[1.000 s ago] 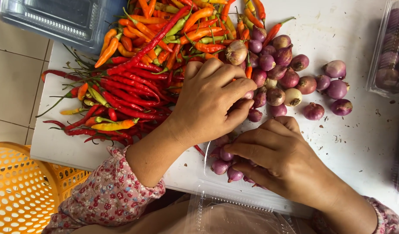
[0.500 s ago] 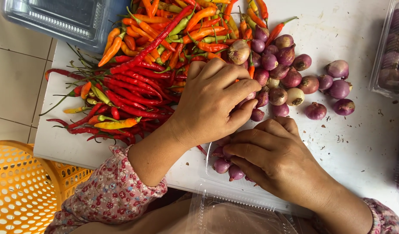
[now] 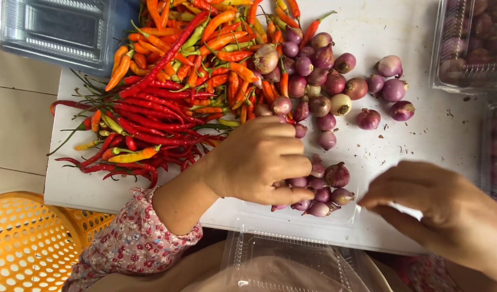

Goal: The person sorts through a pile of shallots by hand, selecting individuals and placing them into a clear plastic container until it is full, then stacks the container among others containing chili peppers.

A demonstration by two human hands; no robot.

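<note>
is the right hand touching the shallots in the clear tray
No, the right hand hovers apart from the shallots; only the left hand rests on them.

The shallots (image 3: 318, 186) have smooth, faintly glossy purple skins, and the chillies (image 3: 167, 92) shine waxy red, orange and green. They lie on a matt white worktop (image 3: 432, 135) beside clear glossy plastic trays (image 3: 59, 32). The sleeve (image 3: 132, 243) is soft printed cloth, and the yellow basket (image 3: 27, 249) is perforated plastic.
</note>
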